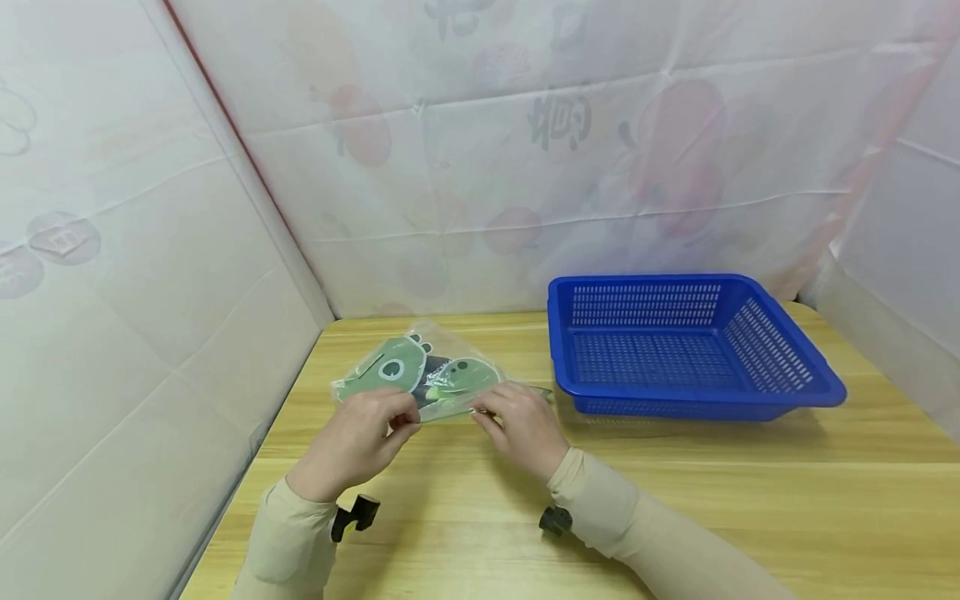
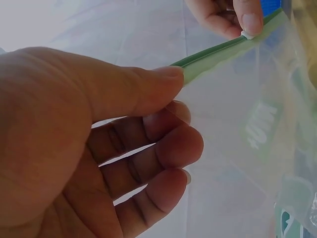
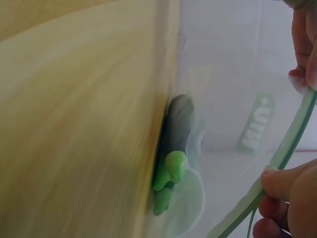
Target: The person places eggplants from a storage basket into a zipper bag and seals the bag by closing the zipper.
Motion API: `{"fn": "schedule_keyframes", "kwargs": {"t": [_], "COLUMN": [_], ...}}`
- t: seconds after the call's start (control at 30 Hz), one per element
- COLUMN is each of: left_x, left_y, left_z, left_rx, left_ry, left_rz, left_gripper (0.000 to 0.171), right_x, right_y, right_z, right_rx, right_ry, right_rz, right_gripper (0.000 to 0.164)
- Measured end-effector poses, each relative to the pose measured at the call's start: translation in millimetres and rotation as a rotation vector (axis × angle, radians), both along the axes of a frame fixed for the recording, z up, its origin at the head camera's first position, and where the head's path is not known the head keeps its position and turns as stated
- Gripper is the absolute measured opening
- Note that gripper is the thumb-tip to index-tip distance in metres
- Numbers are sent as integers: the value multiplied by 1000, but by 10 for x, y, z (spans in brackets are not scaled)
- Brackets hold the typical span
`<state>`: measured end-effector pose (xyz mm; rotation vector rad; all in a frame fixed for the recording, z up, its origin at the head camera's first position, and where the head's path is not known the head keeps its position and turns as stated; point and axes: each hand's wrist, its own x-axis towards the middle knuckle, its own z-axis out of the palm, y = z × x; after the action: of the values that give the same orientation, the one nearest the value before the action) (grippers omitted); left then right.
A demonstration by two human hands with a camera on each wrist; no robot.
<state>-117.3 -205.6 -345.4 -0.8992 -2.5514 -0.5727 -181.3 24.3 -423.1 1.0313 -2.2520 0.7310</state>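
A clear zip bag [image 1: 390, 367] printed with a green cartoon animal stands on the table, its green zip strip [image 2: 218, 53] uppermost. My left hand [image 1: 362, 437] pinches one end of this strip between thumb and forefinger, the other fingers loosely bent. Farther along, my right hand [image 1: 522, 423] pinches the strip at a small white slider [image 2: 245, 34], mostly covered by the fingertips. Through the plastic, dark grey pieces with bright green ends [image 3: 179, 124] show low in the bag; their kind is unclear.
A blue perforated plastic basket [image 1: 712, 411] stands at the right on the wood-grain table [image 1: 450, 533]. White printed sheeting [image 1: 480, 192] hangs behind and at the sides. Small black devices are strapped at both wrists.
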Motion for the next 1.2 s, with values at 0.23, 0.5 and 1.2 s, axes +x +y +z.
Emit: {"fn": "schedule_keyframes", "kwargs": {"t": [0.23,0.5,1.2], "left_x": [3,0,-13], "left_y": [1,-16,-63], "left_z": [4,6,13], "left_rx": [-8,-5,-24], "left_ry": [-4,10,49], "left_rz": [10,19,56], "left_gripper": [20,20,18], "right_x": [-43,-87,-130], "right_y": [18,35,92], "right_z": [-16,-46,-85], "right_rx": [5,14,76], "right_ry": [-12,-33,-39], "right_rz": [-27,-53,-120], "right_gripper": [7,7,8]}}
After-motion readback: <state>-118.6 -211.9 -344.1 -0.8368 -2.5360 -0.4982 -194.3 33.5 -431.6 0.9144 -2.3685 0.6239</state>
